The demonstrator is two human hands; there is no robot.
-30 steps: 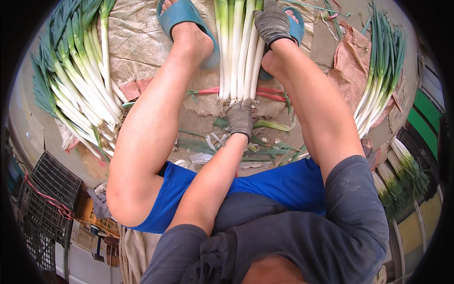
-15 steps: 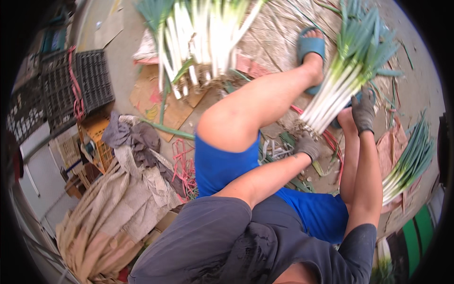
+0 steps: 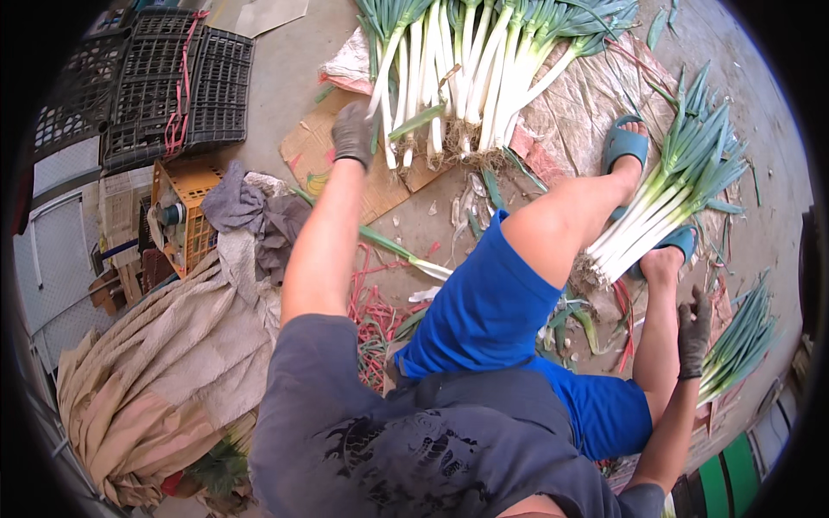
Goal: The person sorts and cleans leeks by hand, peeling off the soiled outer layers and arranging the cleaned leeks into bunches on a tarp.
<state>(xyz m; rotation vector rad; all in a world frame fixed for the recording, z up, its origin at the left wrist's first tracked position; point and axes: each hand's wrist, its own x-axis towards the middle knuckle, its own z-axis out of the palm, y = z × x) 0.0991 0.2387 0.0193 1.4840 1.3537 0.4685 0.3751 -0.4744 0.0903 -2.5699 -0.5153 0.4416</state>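
Note:
My gloved left hand (image 3: 352, 134) reaches out to the left edge of a big pile of leeks (image 3: 466, 69) lying on sacking, roots toward me. It rests against the leftmost white stalk; its fingers are hidden behind the glove's back. A smaller bundle of leeks (image 3: 661, 203) lies between my feet in blue sandals (image 3: 623, 142). My gloved right hand (image 3: 693, 332) hangs beside my right shin with fingers apart and nothing in it, close to another heap of leeks (image 3: 743, 332) at the right.
Black plastic crates (image 3: 155, 82) stand at the upper left, an orange crate (image 3: 186, 216) and grey cloths (image 3: 250, 211) below them. Folded burlap sacks (image 3: 155, 363) lie at the left. Red ties (image 3: 373, 302), leaf trimmings and flat cardboard (image 3: 324, 155) cover the floor near my knee.
My view has swung left. My left hand has left the bundle by my feet and stretched out to the big pile. My right hand has let go of the bundle and dropped beside my shin.

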